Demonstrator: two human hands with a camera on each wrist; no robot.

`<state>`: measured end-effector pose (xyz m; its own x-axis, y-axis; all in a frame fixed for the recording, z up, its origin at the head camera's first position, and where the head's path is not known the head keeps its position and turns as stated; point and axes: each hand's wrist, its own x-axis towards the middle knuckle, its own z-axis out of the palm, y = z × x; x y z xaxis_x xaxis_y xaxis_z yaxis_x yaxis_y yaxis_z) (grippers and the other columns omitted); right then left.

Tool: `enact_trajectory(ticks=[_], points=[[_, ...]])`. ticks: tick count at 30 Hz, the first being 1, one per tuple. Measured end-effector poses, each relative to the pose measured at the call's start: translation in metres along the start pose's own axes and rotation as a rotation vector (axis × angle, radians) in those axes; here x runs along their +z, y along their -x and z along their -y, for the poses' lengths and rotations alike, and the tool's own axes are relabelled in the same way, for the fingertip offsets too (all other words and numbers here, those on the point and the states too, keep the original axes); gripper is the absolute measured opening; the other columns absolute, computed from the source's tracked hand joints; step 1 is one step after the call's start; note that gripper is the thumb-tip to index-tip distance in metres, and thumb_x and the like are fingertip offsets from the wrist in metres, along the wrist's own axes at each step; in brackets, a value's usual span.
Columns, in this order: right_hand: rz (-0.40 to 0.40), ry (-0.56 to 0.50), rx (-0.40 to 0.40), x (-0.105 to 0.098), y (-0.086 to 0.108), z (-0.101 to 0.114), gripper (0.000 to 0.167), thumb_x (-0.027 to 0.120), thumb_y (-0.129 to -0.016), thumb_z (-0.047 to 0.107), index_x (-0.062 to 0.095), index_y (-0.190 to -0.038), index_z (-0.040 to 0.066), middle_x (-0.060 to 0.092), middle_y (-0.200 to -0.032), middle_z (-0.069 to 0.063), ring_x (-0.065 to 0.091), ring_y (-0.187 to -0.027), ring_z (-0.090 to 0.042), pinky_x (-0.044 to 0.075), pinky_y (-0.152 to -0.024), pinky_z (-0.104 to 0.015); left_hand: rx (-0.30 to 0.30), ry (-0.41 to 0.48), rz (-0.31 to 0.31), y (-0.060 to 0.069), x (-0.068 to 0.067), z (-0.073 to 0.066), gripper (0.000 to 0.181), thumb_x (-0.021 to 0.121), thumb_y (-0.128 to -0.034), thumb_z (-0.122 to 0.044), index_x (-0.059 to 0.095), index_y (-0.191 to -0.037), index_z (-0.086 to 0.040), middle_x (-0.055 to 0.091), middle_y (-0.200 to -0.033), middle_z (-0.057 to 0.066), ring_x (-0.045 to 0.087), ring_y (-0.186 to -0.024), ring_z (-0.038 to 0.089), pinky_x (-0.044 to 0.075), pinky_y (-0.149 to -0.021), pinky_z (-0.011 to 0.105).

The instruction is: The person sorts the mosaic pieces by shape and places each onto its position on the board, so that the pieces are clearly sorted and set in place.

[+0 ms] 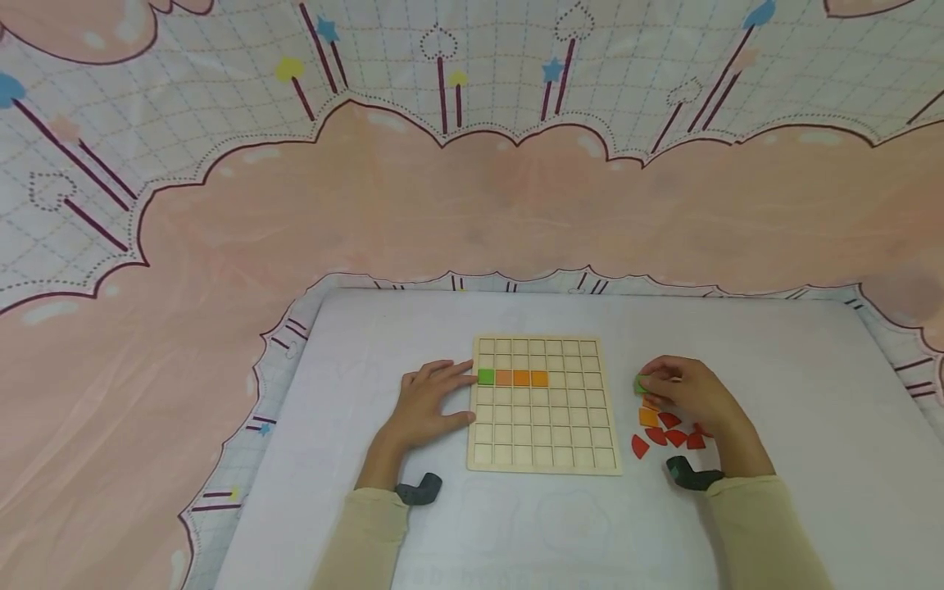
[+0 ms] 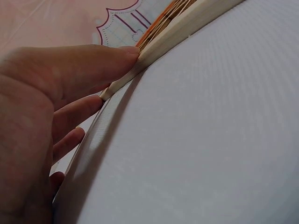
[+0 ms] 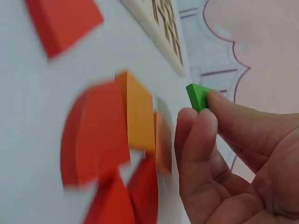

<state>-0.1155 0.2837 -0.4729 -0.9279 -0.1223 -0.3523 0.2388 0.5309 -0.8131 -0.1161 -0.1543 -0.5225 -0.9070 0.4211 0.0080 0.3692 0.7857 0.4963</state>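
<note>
A square wooden grid board [image 1: 546, 436] lies on the white table. In its third row from the far side, a green square tile [image 1: 486, 377] sits at the left end, followed by three orange tiles [image 1: 521, 378]. My left hand [image 1: 424, 410] rests along the board's left edge, its thumb [image 2: 107, 63] and fingertips touching the rim. To the right of the board, my right hand [image 1: 689, 397] pinches a green tile [image 3: 198, 97] between thumb and fingers, raised off the table. The tile's full outline is partly hidden by the fingertips.
Below my right hand lie several red wedge-shaped pieces [image 1: 640, 447] and an orange square tile [image 1: 648, 417], with another orange piece [image 3: 162, 144] beside it. A patterned pink cloth [image 1: 516, 213] extends beyond the white tabletop [image 1: 546, 537].
</note>
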Motion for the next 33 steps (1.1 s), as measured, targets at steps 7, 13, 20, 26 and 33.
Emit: enact_trajectory(ticks=[7, 13, 20, 26, 33], points=[[0.025, -0.058, 0.012, 0.018, -0.009, 0.009, 0.037, 0.067, -0.100, 0.025, 0.064, -0.127, 0.001, 0.065, -0.113, -0.018, 0.068, -0.086, -0.016, 0.057, -0.074, -0.025, 0.004, 0.012, -0.003, 0.000, 0.000, 0.000, 0.062, 0.070, -0.0853, -0.053, 0.060, -0.143, -0.032, 0.042, -0.161, -0.016, 0.032, -0.150, 0.020, 0.027, -0.107, 0.051], [-0.037, -0.016, -0.022, 0.035, -0.017, 0.021, 0.034, 0.073, -0.095, 0.028, 0.067, -0.118, 0.004, 0.069, -0.102, -0.011, 0.062, -0.086, -0.019, 0.053, -0.073, -0.025, -0.003, 0.016, 0.004, 0.000, 0.000, 0.001, 0.062, 0.070, -0.0855, -0.053, 0.059, -0.143, -0.033, 0.041, -0.161, -0.017, 0.031, -0.151, 0.019, 0.026, -0.107, 0.051], [-0.071, 0.013, -0.068, 0.052, -0.025, 0.036, 0.030, 0.076, -0.092, 0.030, 0.070, -0.111, 0.007, 0.066, -0.095, -0.005, 0.055, -0.089, -0.021, 0.047, -0.072, -0.029, -0.009, 0.013, 0.008, 0.001, 0.000, 0.001, 0.062, 0.070, -0.0855, -0.053, 0.059, -0.144, -0.033, 0.041, -0.161, -0.018, 0.031, -0.151, 0.019, 0.026, -0.106, 0.050], [-0.036, -0.034, -0.109, 0.066, -0.028, 0.047, 0.028, 0.077, -0.091, 0.026, 0.071, -0.109, 0.005, 0.068, -0.096, -0.007, 0.057, -0.092, -0.020, 0.044, -0.081, -0.032, -0.006, 0.011, 0.002, 0.001, 0.000, 0.001, 0.062, 0.070, -0.0854, -0.053, 0.059, -0.143, -0.033, 0.041, -0.161, -0.018, 0.031, -0.151, 0.019, 0.027, -0.106, 0.050], [-0.047, 0.031, -0.081, 0.081, -0.030, 0.055, 0.023, 0.076, -0.092, 0.024, 0.071, -0.107, 0.007, 0.068, -0.090, -0.004, 0.057, -0.090, -0.021, 0.043, -0.081, -0.033, -0.008, 0.020, 0.004, 0.001, 0.000, 0.000, 0.062, 0.071, -0.0852, -0.052, 0.060, -0.143, -0.033, 0.042, -0.161, -0.017, 0.031, -0.151, 0.019, 0.026, -0.107, 0.050]])
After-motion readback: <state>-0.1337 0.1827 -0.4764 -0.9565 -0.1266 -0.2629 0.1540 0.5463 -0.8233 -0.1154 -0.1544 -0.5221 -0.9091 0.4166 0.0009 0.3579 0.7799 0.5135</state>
